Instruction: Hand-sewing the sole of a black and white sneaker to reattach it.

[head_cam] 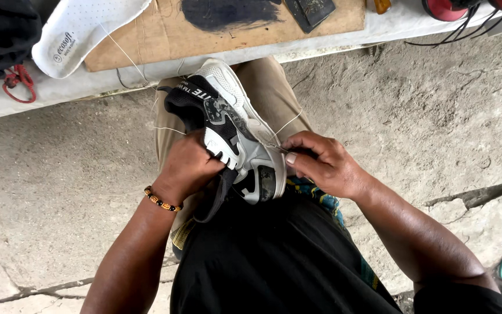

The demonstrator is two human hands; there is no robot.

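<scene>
Where the cracked concrete floor point(425, 104) meets a low bench draped in pale cloth point(42, 93), a cardboard sheet point(164, 29) with a dark smear lies flat, a white insole point(82, 26) beside it. Seated person, knees up. Left hand point(188, 166), beaded bracelet point(161, 200) at the wrist, wraps the sneaker's point(236, 136) near side, fingers curled into the opening. Right hand point(321, 163) presses against the sole edge, thumb and forefinger pinching something thin; needle or thread, cannot tell. Pale thread point(289, 122) runs off from there. Sneaker rests on the lap, black, grey and white, toe pointing away, sole facing right.
</scene>
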